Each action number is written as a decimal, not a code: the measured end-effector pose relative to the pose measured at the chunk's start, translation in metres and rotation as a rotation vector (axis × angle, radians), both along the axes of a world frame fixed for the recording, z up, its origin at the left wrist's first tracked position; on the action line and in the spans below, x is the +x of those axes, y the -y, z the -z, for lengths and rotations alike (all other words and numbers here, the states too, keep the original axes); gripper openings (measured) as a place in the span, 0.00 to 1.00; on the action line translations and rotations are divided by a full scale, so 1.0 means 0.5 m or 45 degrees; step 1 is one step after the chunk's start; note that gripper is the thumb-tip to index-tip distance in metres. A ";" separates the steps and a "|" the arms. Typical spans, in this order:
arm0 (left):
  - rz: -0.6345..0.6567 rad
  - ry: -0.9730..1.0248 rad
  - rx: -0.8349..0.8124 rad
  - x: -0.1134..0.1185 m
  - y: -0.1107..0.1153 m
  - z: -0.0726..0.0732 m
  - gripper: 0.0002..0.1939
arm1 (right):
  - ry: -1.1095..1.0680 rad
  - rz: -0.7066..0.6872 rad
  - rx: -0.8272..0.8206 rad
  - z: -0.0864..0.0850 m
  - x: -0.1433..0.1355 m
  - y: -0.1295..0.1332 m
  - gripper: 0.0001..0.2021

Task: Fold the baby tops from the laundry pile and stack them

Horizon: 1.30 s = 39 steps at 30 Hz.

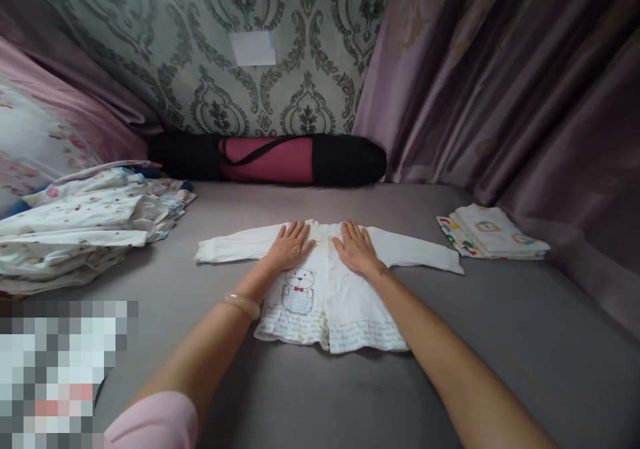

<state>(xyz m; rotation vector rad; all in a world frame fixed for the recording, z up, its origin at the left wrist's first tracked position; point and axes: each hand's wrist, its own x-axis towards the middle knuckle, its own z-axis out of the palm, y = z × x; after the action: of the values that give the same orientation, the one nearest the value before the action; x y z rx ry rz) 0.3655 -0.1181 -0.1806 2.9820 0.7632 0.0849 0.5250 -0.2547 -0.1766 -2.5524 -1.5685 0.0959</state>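
A small white long-sleeved top (345,295) lies spread on the grey sheet, its sleeves stretched out to both sides. A bear with a red bow is printed on its left front, and lines of lettering run along the hem. My left hand (292,243) rests flat on the upper left of the top, fingers spread. My right hand (356,245) lies flat on the upper right, its fingers also apart. Neither hand grips anything. A pale bangle circles my left wrist.
A heap of printed clothes (90,222) lies at the left, and a folded stack (493,232) at the right. Behind, a black and dark pink bag (270,160) lies along the patterned wall. Purple curtains (450,82) hang at the right. The lower left corner is pixelated.
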 end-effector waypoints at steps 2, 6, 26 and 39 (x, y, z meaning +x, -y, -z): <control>-0.010 -0.032 -0.013 -0.003 -0.003 0.002 0.33 | -0.006 0.002 0.010 0.007 0.001 0.000 0.34; -0.014 -0.038 -0.059 -0.004 -0.004 -0.016 0.32 | -0.071 -0.017 0.028 -0.001 0.010 0.002 0.34; 0.287 0.047 -0.031 -0.125 0.185 -0.013 0.32 | -0.107 -0.476 0.003 -0.027 -0.101 0.185 0.28; 0.588 0.271 -0.431 -0.226 0.281 -0.101 0.24 | -0.531 -0.718 0.281 -0.089 -0.186 0.294 0.08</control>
<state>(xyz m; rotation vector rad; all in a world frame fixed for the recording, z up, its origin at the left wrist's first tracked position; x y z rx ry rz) 0.2527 -0.2586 -0.1301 2.6822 0.0479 0.2196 0.4318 -0.4015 -0.1322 -1.7215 -1.9262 0.4515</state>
